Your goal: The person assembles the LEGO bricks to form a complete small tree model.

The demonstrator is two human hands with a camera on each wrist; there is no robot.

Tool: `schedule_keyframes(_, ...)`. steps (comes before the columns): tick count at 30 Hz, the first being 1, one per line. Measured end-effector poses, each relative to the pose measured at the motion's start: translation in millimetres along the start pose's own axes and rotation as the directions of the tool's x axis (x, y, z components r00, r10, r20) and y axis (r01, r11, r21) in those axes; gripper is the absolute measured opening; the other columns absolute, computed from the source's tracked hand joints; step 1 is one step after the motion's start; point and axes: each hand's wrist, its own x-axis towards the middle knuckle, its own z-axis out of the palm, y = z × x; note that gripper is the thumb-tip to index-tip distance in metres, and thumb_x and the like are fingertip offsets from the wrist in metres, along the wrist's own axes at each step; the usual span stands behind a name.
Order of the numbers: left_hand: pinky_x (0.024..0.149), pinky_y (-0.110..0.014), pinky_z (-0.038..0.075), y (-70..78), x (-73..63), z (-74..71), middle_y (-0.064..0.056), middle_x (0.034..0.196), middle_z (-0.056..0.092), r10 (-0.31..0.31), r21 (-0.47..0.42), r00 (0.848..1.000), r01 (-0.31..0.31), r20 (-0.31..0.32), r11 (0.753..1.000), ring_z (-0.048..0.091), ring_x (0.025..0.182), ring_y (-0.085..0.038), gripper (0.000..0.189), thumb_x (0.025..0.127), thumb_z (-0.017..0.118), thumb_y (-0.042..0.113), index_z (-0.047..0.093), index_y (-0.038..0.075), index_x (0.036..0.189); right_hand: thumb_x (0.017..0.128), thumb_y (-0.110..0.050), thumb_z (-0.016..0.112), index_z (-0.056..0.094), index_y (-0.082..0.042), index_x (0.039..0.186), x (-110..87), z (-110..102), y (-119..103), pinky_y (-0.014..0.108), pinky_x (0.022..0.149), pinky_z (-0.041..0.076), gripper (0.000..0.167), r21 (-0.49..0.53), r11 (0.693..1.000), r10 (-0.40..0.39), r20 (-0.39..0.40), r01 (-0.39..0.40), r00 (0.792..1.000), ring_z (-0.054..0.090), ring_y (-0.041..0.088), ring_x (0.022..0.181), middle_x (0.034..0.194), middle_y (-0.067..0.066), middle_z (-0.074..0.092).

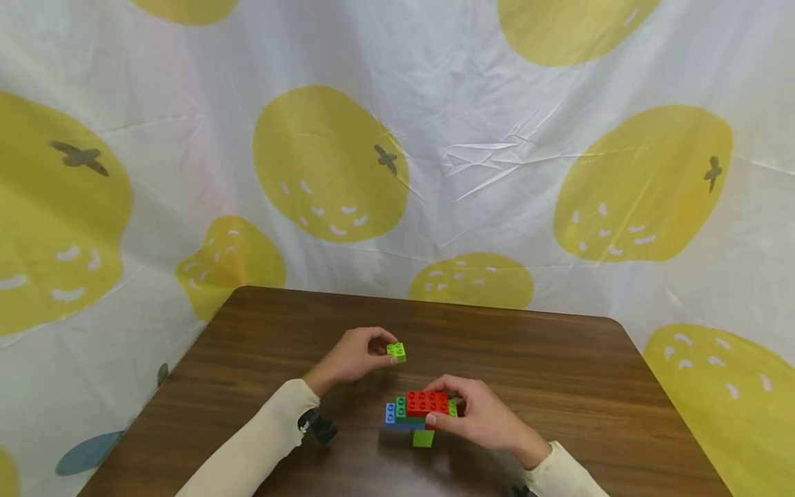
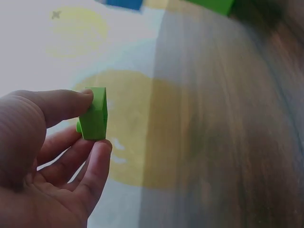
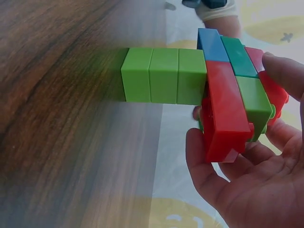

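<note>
My left hand [image 1: 355, 355] pinches a small lime-green toy brick [image 1: 396, 352] with studs on top, between thumb and fingertips. In the left wrist view that green brick [image 2: 96, 114] is seen from its side. Nearer to me, my right hand [image 1: 481, 415] grips a structure of joined toy bricks by its right side. A red brick [image 1: 427, 401] tops it, over blue [image 1: 390, 413], dark green [image 1: 401, 407] and light green bricks. Below, the right wrist view shows a column of stacked green bricks [image 3: 164, 76]. Whether its foot touches the table is hard to tell.
Both hands are over a dark wood-grain table [image 1: 534, 352] with rounded far corners. Behind it hangs a white curtain [image 1: 459, 138] printed with yellow fruit. A dark device [image 1: 319, 424] is strapped to the left wrist.
</note>
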Motion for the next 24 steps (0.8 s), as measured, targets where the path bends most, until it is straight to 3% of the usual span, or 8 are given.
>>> schedule_keyframes(10,0.084,-0.026,0.06,35.1,-31.4,-12.1,-0.002,0.109,0.075,0.11,-0.094,0.993,-0.106,0.042,0.99,0.07,0.095,-0.013,0.034,0.092,0.084,0.024,0.075,0.011,0.122,0.099,-0.032,0.077,0.069,-0.021,0.122,0.7,-0.3,-0.2,0.023,0.056,0.049,0.026,0.007,1.0,0.006,0.011,-0.006,1.0,0.058,0.002,0.063,0.099,-0.002,0.073)
schedule_keyframes(19,0.084,-0.022,0.059,54.9,-48.8,-7.7,0.003,0.11,0.075,0.173,-0.161,0.981,-0.158,0.084,0.974,0.071,0.094,-0.008,0.032,0.093,0.084,0.026,0.075,0.016,0.122,0.099,-0.031,0.076,0.069,-0.021,0.122,0.3,0.6,-0.2,0.023,0.057,0.051,0.026,0.017,1.0,-0.003,0.009,0.003,1.0,0.059,0.002,0.065,0.099,-0.003,0.074)
schedule_keyframes(24,0.084,-0.022,0.06,62.3,-53.1,-0.8,-0.001,0.112,0.074,0.219,-0.181,0.97,-0.198,0.107,0.963,0.071,0.094,-0.006,0.031,0.094,0.083,0.021,0.074,0.014,0.123,0.1,-0.028,0.076,0.069,-0.018,0.121,0.5,0.8,1.1,0.024,0.058,0.053,0.025,0.043,0.999,-0.023,0.014,0.023,1.0,0.06,0.002,0.067,0.099,-0.001,0.075)
